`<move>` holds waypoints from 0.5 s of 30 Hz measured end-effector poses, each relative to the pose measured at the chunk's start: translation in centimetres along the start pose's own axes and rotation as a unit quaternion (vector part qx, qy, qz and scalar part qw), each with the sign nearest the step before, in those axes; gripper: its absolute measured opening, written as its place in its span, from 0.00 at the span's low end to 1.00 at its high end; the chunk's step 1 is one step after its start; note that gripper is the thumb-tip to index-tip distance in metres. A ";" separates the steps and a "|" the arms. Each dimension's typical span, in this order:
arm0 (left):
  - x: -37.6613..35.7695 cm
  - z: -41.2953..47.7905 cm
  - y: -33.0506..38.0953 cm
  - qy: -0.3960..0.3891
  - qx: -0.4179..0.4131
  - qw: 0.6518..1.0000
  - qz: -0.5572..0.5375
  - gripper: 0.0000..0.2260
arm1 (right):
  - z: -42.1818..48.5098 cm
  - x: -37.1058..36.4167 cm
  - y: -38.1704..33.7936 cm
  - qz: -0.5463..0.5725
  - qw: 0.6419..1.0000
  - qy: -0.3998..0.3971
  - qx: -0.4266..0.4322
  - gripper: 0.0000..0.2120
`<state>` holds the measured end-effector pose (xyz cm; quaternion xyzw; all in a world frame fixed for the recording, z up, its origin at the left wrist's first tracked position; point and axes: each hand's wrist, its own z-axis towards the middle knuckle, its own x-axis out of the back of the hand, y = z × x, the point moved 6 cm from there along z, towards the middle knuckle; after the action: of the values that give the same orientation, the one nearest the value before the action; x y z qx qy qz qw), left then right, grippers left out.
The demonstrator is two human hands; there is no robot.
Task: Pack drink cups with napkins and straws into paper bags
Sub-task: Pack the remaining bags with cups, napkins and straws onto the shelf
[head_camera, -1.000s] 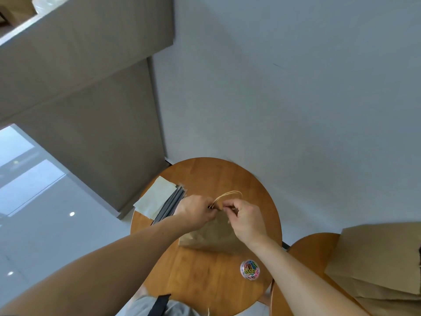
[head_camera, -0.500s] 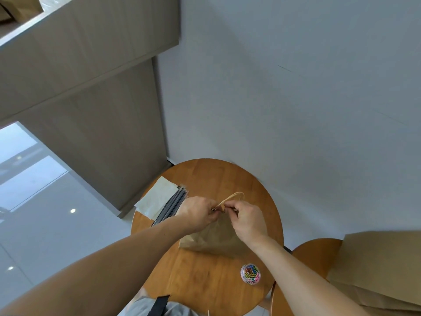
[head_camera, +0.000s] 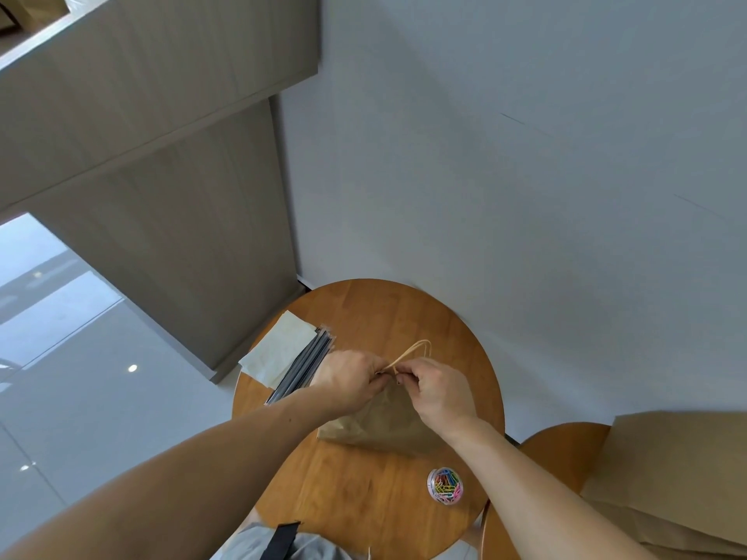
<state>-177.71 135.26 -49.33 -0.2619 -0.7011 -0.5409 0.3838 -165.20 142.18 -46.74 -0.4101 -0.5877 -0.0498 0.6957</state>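
Pinching bag (head_camera: 384, 422) mouth, hands (head_camera: 440, 394), tub (head_camera: 431, 490) seemingly holding paperclips (head_camera: 446, 482)

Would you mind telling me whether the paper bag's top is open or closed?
Closed: the left hand and right hand pinch the paper bag top together below its handle.

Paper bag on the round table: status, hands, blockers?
Left hand and right hand both pinching paper bag top by its handle. Bag on round table. Straws, napkins to its left, clip tub nearer; nothing blocking.

No readable text, label, brand or number on any surface in view.
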 end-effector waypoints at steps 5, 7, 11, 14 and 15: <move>-0.4 0.0 -0.2 -0.005 0.013 1.000 0.017 0.10 | -0.2 -0.5 0.3 -0.022 0.999 -0.027 -0.004 0.10; -0.5 0.1 -0.2 -0.013 0.012 1.000 0.022 0.10 | -0.3 -0.6 0.5 -0.025 0.999 -0.030 -0.008 0.10; -0.8 0.0 -0.2 -0.026 0.011 0.999 0.030 0.11 | -0.1 -0.7 0.6 -0.038 0.998 -0.054 -0.015 0.10; -0.9 -0.1 -0.2 -0.019 0.008 0.999 0.035 0.11 | 0.3 -0.7 0.5 -0.055 0.995 -0.079 -0.016 0.10; -0.9 -0.1 -0.1 -0.013 0.006 0.999 0.038 0.10 | 0.5 -0.7 0.5 -0.060 0.994 -0.086 -0.015 0.10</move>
<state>-177.31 135.16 -50.09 -0.2930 -0.6990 -0.5184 0.3960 -165.56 142.50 -47.61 -0.3873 -0.6683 -0.0653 0.6318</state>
